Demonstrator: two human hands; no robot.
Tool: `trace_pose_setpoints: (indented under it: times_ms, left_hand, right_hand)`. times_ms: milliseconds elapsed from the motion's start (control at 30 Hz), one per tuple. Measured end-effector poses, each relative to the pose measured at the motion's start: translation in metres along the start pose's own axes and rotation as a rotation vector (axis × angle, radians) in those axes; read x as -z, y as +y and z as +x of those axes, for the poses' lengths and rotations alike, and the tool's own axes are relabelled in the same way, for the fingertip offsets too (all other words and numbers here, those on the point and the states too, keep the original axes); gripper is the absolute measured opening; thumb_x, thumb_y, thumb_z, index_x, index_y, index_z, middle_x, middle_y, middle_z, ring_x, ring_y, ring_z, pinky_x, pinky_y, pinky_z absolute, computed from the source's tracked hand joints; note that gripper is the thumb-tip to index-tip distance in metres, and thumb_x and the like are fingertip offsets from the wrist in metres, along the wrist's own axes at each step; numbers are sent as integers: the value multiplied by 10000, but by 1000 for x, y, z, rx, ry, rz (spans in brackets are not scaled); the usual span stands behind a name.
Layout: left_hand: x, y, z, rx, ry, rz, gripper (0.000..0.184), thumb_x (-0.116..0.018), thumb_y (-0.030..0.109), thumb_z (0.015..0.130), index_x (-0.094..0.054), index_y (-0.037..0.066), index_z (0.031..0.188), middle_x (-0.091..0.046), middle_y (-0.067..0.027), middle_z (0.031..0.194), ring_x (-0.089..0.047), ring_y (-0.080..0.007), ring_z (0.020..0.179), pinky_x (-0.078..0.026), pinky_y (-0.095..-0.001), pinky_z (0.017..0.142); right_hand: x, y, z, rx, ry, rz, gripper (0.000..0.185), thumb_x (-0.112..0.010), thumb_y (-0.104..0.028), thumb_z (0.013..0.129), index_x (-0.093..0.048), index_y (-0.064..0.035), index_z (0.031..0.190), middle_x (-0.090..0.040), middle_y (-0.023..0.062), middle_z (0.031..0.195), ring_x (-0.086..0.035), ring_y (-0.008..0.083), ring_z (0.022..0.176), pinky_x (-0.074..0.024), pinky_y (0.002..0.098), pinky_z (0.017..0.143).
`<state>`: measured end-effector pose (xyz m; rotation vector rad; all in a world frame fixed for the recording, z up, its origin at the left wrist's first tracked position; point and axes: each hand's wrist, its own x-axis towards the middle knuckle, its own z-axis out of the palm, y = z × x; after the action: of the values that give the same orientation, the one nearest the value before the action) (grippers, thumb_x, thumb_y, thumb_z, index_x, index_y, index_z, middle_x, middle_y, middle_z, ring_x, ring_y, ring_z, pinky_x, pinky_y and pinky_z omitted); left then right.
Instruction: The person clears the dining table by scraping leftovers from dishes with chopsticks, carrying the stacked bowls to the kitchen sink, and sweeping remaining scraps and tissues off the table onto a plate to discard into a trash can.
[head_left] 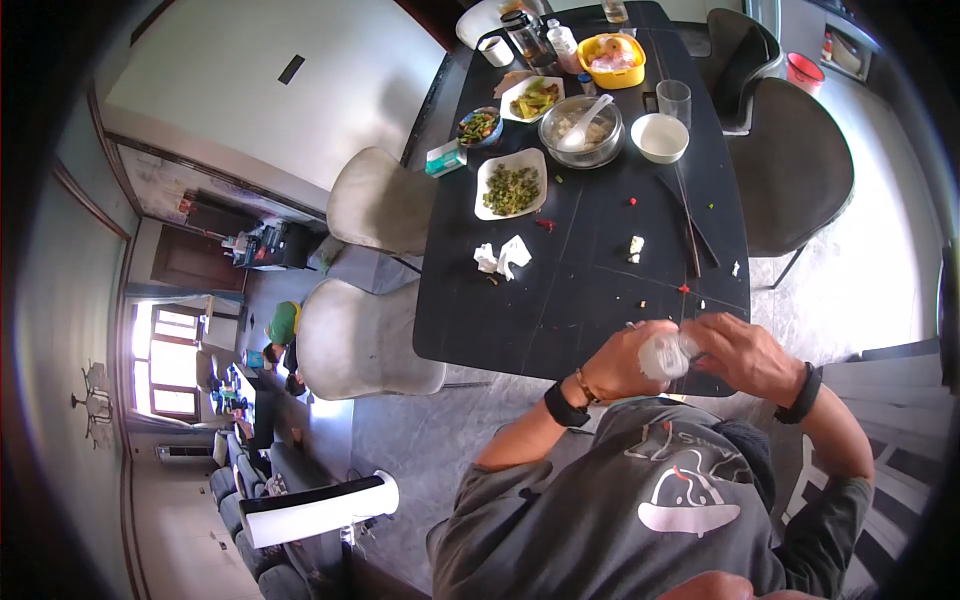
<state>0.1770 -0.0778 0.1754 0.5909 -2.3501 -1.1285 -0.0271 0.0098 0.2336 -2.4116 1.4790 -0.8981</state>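
Note:
Close to my body, at the near edge of the black table (580,300), my left hand (625,360) is closed around a small whitish translucent bottle-like object (663,357). My right hand (750,355) has its fingers curled in at the right end of that object; its fingertips are partly hidden. Just beyond my hands lie small food scraps and a pair of dark chopsticks (690,228). A crumpled white tissue (502,257) rests on the left part of the table.
Farther back stand a plate of chopped greens (512,188), a glass bowl (597,150) with a white spoon, a white bowl (660,138), a drinking glass (675,98) and a yellow basket (612,75). Chairs (370,340) flank the table. A person (285,335) is in the far room.

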Motion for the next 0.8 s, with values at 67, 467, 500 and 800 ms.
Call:
trace_pose_setpoints:
  times_ms: [67,467,500,800]
  left_hand:
    - [11,11,0,145,-421,-258,660,-769,178,588,-461,57,1159,-570,-117,1061,-574,-229,969,-448,-311,833]
    - [-22,9,15,-19,113,400,535,-659,133,606,-448,56,1092,-552,-139,887,-551,-296,811,-445,-378,743]
    - [-21,6,19,-47,182,410,552,-657,134,608,-436,47,1107,-549,-141,879,-548,-299,817,-443,-380,742]
    - [-1,35,26,0,-307,102,783,-746,214,596,-343,12,1236,-484,-199,1152,-511,-324,1055,-420,-360,901]
  right_hand:
    - [3,1,-7,240,-160,-52,563,-692,-171,677,-466,29,1153,-525,118,855,-561,227,744,-519,313,628]
    - [-27,-1,11,-436,85,412,217,-600,-30,776,-486,24,952,-547,185,802,-567,343,704,-450,368,576]
    - [-23,-2,16,-481,65,416,223,-602,-29,775,-485,20,959,-549,181,775,-574,346,697,-449,364,583]
    - [3,-6,-19,-161,-39,330,352,-606,-94,766,-471,-19,1082,-541,130,810,-584,302,737,-473,387,615]
